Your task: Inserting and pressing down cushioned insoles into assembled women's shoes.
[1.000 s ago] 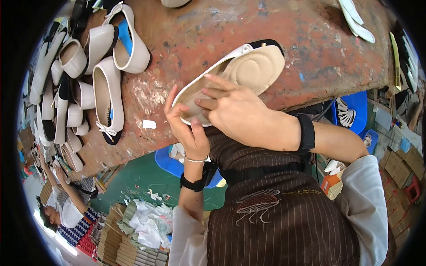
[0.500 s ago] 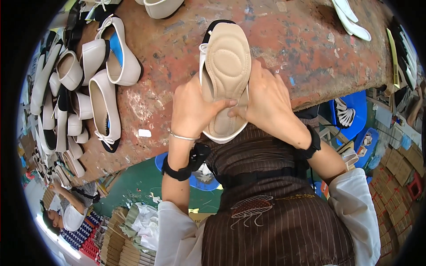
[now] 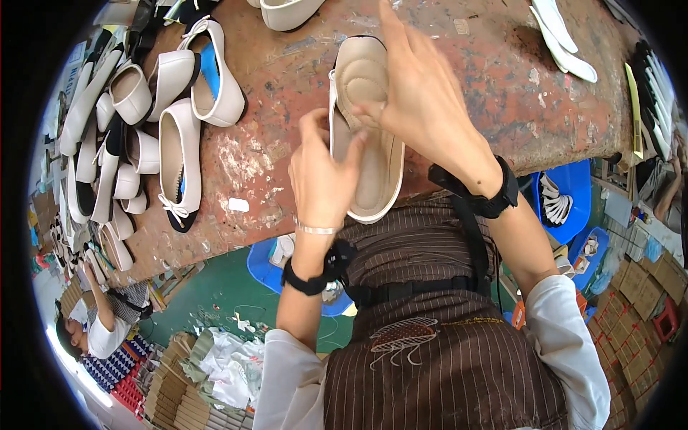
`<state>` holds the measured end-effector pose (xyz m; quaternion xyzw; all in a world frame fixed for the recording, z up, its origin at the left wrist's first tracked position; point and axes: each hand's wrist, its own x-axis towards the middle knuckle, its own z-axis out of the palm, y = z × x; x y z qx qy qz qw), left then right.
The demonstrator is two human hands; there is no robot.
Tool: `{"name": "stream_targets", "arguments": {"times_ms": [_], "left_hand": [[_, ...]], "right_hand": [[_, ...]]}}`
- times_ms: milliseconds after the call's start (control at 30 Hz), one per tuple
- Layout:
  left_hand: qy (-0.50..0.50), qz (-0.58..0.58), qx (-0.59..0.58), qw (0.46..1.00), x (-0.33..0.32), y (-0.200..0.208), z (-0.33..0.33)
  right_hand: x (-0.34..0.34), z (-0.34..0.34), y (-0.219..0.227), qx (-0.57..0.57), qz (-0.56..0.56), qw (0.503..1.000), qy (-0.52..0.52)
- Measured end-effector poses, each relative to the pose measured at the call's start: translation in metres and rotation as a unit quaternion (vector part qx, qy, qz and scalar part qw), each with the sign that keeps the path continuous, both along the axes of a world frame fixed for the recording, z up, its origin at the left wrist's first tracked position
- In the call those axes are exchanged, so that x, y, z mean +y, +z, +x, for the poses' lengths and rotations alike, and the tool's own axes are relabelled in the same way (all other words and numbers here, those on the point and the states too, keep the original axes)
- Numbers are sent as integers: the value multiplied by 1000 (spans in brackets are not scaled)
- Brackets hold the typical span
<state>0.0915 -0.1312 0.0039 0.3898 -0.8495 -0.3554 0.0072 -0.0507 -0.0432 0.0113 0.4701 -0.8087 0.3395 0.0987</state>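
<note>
A cream flat shoe point(image 3: 393, 175) with a black toe lies at the table's near edge, toe pointing away from me. Inside it sits a beige insole point(image 3: 362, 82) with stitched oval padding, its wide end over the toe part. My left hand point(image 3: 321, 172) is closed around the shoe's left side, thumb over the inside. On the right side, my right hand point(image 3: 428, 100) has its fingers stretched out past the toe, slightly blurred, and its thumb touches or hovers just over the insole. A small white bow shows on the shoe's left edge.
Several cream flats with black toes point(image 3: 179, 150) crowd the table's left. White insole-shaped pieces point(image 3: 562, 43) lie at the far right. Below the edge are blue bins point(image 3: 570, 204), cardboard boxes point(image 3: 659, 251) and a heap of scraps point(image 3: 226, 365). Another person point(image 3: 97, 326) works at lower left.
The insole, which stood out over the toe, lies lower in the shoe. My right hand has moved up toward the toe and its fingers have straightened. My left thumb has lifted from the insole's middle.
</note>
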Motion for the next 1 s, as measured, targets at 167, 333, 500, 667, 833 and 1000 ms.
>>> {"name": "stream_targets", "arguments": {"times_ms": [167,333,500,667,833,1000], "left_hand": [[-18,104,287,952,44,-7,45],[-57,-69,296,951,62,-55,58],[-34,-76,300,950,62,-69,55],[-38,-116,290,949,63,-68,57],[-17,-83,308,948,65,-79,56],[-45,-109,314,942,62,-72,54]], "right_hand": [[36,51,32,-197,70,969,134],[22,70,13,-89,120,986,69],[-11,45,5,-50,246,967,52],[1,63,6,58,282,957,23],[-11,57,11,17,277,960,35],[-12,52,8,27,306,951,15]]}}
